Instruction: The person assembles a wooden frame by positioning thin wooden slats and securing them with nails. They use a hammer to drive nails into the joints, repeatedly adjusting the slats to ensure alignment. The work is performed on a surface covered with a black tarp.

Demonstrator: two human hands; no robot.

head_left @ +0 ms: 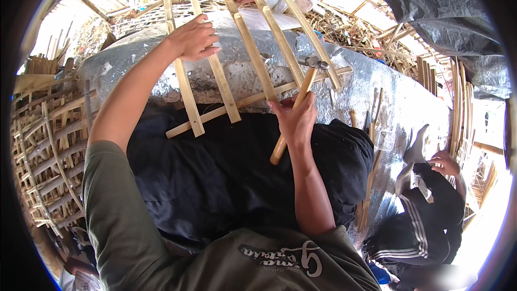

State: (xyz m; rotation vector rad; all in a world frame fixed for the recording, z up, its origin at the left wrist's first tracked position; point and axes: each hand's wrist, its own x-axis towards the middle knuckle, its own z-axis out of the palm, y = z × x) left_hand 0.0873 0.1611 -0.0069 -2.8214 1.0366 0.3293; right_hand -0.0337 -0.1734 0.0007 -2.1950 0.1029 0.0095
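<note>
Slatted frame (254,56), pale bare wood

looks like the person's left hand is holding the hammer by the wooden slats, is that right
Not the left hand: the head view shows the right hand holding the hammer by the wooden slats.

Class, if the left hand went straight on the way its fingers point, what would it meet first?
Probably the third wooden slat from the left, though the left hand may pass above it.
</note>
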